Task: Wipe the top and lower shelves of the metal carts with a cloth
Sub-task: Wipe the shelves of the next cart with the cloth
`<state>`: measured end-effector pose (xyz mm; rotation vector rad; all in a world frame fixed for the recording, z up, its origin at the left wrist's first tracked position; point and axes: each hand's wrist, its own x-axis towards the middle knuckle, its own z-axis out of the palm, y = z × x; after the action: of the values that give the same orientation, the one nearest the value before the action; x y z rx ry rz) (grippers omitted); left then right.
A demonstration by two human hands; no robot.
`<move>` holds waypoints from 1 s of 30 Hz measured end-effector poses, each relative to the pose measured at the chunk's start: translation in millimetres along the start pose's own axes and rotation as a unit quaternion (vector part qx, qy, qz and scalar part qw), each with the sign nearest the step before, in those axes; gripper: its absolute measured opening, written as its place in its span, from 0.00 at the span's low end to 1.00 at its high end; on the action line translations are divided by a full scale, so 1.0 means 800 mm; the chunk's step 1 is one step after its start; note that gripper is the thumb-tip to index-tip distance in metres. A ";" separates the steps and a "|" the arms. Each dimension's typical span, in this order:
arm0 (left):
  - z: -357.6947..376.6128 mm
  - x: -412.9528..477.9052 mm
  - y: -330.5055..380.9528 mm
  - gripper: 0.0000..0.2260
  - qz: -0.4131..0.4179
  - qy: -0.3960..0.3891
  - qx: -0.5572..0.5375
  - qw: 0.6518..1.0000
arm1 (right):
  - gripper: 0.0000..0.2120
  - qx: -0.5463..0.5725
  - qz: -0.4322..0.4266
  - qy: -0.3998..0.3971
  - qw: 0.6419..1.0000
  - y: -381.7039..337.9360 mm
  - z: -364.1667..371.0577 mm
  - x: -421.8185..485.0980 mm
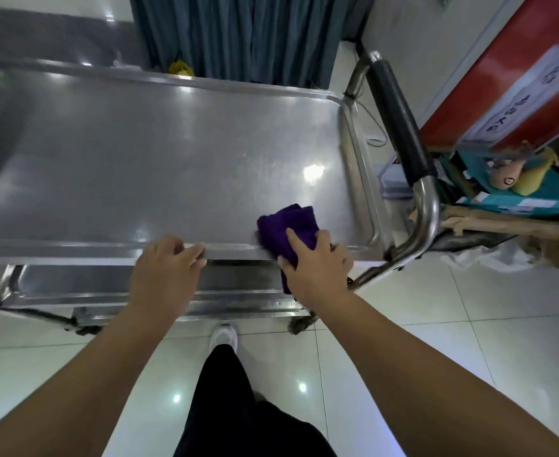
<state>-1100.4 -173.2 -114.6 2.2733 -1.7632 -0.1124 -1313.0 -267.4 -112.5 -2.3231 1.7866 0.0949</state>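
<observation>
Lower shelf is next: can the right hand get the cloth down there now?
Probably yes. The right hand grips the purple cloth at the near rim of the top shelf; the lower shelf lies just beneath, its near side open.

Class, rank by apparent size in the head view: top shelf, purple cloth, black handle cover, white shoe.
1. top shelf
2. black handle cover and purple cloth, too close to rank
3. white shoe
</observation>
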 end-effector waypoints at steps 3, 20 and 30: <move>-0.001 -0.006 -0.007 0.09 0.007 0.008 -0.004 1.000 | 0.26 -0.010 -0.055 0.009 0.998 0.000 0.001 -0.001; -0.032 -0.036 -0.096 0.18 0.007 -0.106 0.004 0.994 | 0.25 0.083 0.099 0.037 0.991 -0.117 0.024 -0.032; -0.074 -0.131 -0.221 0.17 -0.111 -0.105 -0.087 0.984 | 0.22 0.167 -0.162 -0.050 0.971 -0.292 0.030 -0.073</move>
<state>-948.3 -23.1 -112.6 2.3926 -1.5144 -0.5453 -1101.7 -150.3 -95.9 -2.2774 1.2427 -0.1277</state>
